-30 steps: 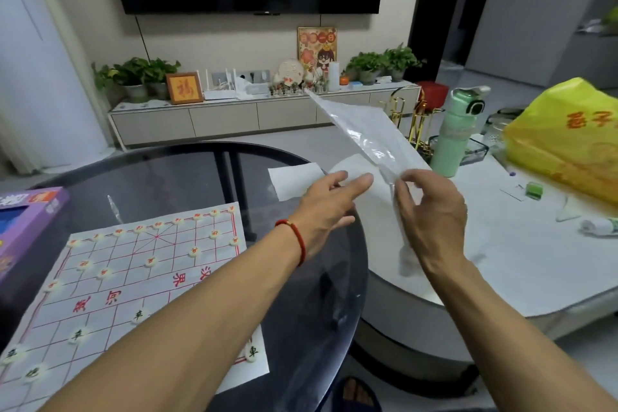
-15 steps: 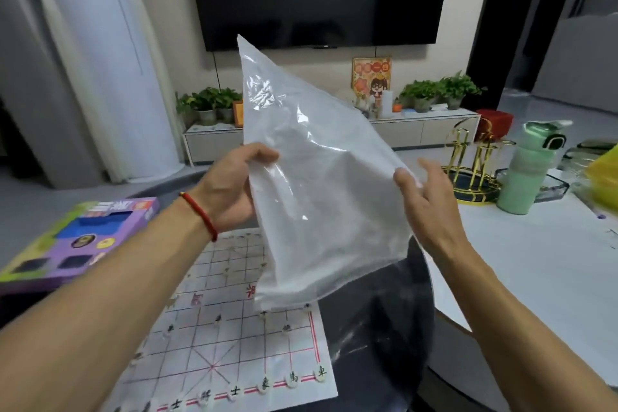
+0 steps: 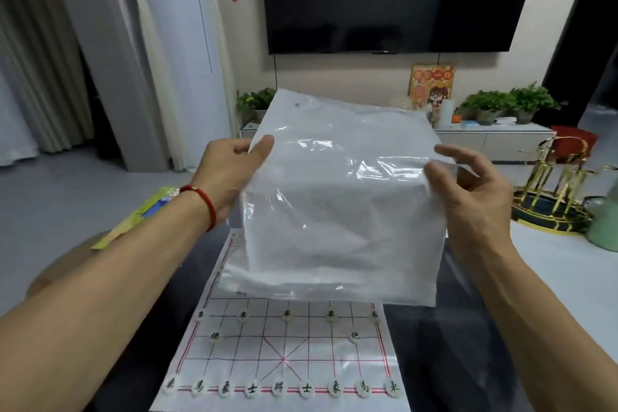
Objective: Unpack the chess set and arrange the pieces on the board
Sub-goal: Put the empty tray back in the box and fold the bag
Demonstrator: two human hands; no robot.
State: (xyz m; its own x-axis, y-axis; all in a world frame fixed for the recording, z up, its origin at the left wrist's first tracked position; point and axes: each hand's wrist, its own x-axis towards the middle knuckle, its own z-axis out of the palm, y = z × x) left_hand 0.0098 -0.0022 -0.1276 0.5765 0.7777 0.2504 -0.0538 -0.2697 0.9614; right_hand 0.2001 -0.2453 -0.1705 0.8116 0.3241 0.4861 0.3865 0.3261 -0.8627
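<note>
Plastic bag [image 3: 337, 211] pinched by both hands' fingers [image 3: 264, 144] over board [image 3: 287, 354]; pieces [image 3: 251, 389] bear Chinese characters

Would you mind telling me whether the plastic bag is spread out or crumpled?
Spread out: the plastic bag hangs flat between the left hand and right hand, each pinching a top edge.

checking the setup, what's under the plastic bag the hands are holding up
The chess board lies below the plastic bag, held by the left hand and right hand. Its near rows of pieces show; the far half is covered.
</note>
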